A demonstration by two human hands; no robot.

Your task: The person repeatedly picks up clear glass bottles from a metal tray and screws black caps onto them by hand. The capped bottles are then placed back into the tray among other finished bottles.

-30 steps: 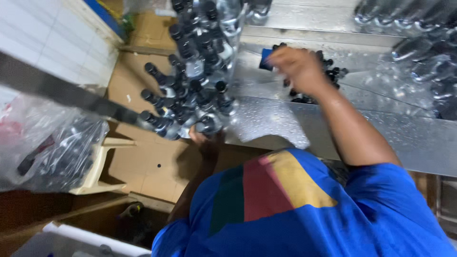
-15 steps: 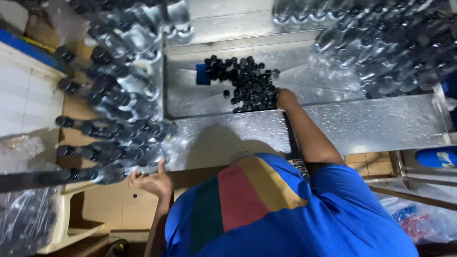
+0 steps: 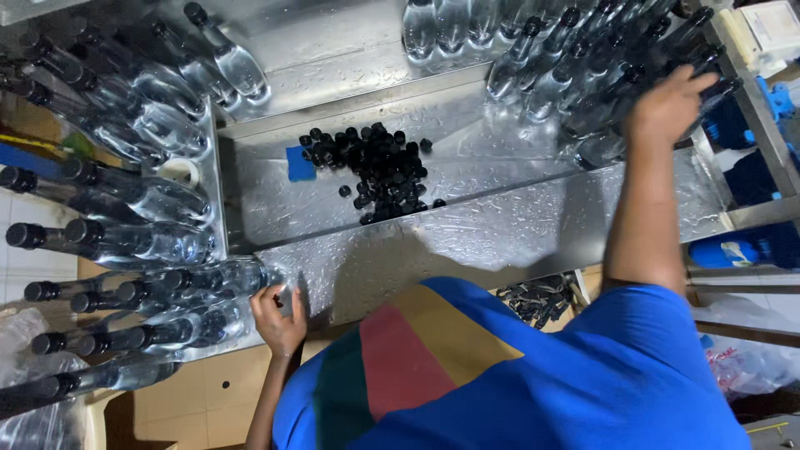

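Observation:
My left hand (image 3: 279, 321) curls around the base of a clear bottle (image 3: 218, 282) at the near edge of the left group of black-capped bottles (image 3: 125, 200). My right hand (image 3: 667, 104) reaches out to the far right and rests on a cluster of clear bottles (image 3: 583, 79); its grip is hidden among them. A pile of black caps (image 3: 379, 171) lies on the wet steel counter (image 3: 500, 225) between my arms. A blue sponge-like square (image 3: 300, 162) sits beside the caps.
More bottles (image 3: 225, 58) lie on the upper steel ledge. A steel frame and blue items (image 3: 750, 242) stand at the right. Loose black caps (image 3: 537, 300) lie below the counter. A plastic bag (image 3: 33, 417) is at the lower left, over a cardboard floor (image 3: 192, 400).
My right hand left the cap pile and swung out to the bottles at the far right. My left hand closed onto a bottle base at the left group. The view shifted.

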